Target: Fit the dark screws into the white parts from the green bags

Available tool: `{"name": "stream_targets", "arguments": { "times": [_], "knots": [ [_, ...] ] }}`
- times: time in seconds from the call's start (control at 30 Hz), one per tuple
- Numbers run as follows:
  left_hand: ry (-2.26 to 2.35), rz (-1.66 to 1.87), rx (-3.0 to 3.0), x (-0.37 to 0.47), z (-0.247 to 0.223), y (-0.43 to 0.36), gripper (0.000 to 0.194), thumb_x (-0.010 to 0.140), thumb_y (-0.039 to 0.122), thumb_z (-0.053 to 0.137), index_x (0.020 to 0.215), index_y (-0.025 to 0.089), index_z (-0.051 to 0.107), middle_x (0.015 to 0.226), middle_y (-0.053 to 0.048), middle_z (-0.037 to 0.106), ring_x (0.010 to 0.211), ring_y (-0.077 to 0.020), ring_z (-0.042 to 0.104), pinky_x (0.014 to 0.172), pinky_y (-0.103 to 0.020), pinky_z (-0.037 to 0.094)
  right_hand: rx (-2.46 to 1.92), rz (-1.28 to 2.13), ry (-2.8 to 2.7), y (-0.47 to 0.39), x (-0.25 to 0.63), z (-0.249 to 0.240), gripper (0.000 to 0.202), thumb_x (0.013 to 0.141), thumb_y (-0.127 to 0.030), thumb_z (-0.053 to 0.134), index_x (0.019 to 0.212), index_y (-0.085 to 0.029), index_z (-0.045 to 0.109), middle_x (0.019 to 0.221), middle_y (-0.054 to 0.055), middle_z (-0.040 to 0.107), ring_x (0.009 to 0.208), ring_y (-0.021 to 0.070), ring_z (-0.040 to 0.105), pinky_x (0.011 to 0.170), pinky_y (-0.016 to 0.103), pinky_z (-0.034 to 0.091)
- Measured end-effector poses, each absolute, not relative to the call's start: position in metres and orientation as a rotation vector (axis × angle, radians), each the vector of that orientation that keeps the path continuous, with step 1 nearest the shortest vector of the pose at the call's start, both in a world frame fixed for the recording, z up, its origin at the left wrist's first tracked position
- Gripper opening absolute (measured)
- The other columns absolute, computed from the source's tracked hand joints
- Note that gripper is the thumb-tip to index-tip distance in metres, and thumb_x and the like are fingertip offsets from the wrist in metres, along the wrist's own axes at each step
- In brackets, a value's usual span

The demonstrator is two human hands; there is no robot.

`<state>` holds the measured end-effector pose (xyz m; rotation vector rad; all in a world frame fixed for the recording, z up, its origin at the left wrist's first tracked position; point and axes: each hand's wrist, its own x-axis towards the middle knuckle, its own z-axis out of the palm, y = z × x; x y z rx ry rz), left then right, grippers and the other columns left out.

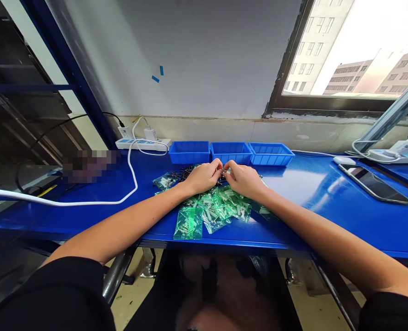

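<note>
My left hand [204, 176] and my right hand [242, 178] meet above the middle of the blue table, fingertips pinched close together. Whatever lies between the fingers is too small and too covered to name. Under and in front of them spreads a pile of small clear plastic bags [221, 207] with a green tint, holding little pale parts. One such bag [188, 224] lies flat near the table's front edge. Behind my left hand is a heap of small dark pieces [184, 173], partly hidden by the hand.
Behind my hands stand three blue bins, left [189, 152], middle [230, 153] and right [271, 154]. A white power strip [144, 144] and a white cable [131, 170] are at the left. At the right lie a phone [374, 183] and another power strip [399, 154].
</note>
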<state>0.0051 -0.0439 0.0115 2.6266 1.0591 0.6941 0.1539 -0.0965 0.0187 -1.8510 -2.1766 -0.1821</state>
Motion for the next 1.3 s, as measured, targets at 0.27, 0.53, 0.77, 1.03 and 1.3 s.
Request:
{"name": "stream_targets", "arguments": {
  "times": [0.27,0.53,0.77,1.03,1.3],
  "knots": [
    [1.047,0.689,2.594,0.005,0.0127,-0.0441,0.015,0.092,0.026,0.036,0.089,0.02,0.05,0.071,-0.002,0.064,0.065,-0.0188,0.061,0.058,-0.027,0.039,-1.851,-0.191,-2.187,-0.097,0.1535,0.0191,0.022,0.092,-0.027,0.042,0.107,-0.016,0.054,0.084,0.005,0.069,0.078,0.0194,0.063,0.057,0.026,0.03],
    [1.051,0.688,2.599,0.0054,0.0127,-0.0434,0.016,0.092,0.027,0.037,0.089,0.02,0.05,0.071,-0.002,0.065,0.065,-0.019,0.062,0.058,-0.027,0.039,-1.875,-0.199,-2.197,-0.0966,0.1531,0.0192,0.022,0.093,-0.029,0.041,0.107,-0.017,0.053,0.087,0.006,0.069,0.082,0.0206,0.064,0.057,0.027,0.03],
    [1.07,0.668,2.615,0.0056,0.0119,-0.0432,0.014,0.089,0.025,0.04,0.095,0.019,0.053,0.074,-0.003,0.065,0.066,-0.019,0.062,0.06,-0.028,0.042,-1.883,-0.213,-2.196,-0.0966,0.1529,0.019,0.021,0.093,-0.028,0.04,0.106,-0.017,0.053,0.088,0.005,0.07,0.083,0.0216,0.064,0.056,0.027,0.028],
    [1.047,0.706,2.601,0.0052,0.0111,-0.0431,0.015,0.087,0.021,0.045,0.101,0.019,0.049,0.073,-0.002,0.064,0.065,-0.0179,0.061,0.059,-0.027,0.041,-1.914,-0.227,-2.189,-0.0969,0.1516,0.0206,0.024,0.095,-0.03,0.036,0.1,-0.017,0.055,0.094,0.008,0.069,0.083,0.0217,0.064,0.056,0.027,0.028],
    [1.018,0.741,2.609,0.0048,0.0119,-0.0427,0.008,0.087,0.023,0.046,0.093,0.02,0.051,0.071,-0.001,0.063,0.065,-0.0173,0.059,0.059,-0.026,0.038,-1.932,-0.269,-2.188,-0.0951,0.152,0.0195,0.028,0.096,-0.029,0.032,0.094,-0.017,0.056,0.088,0.008,0.069,0.079,0.0205,0.063,0.054,0.028,0.025]
  ]
}}
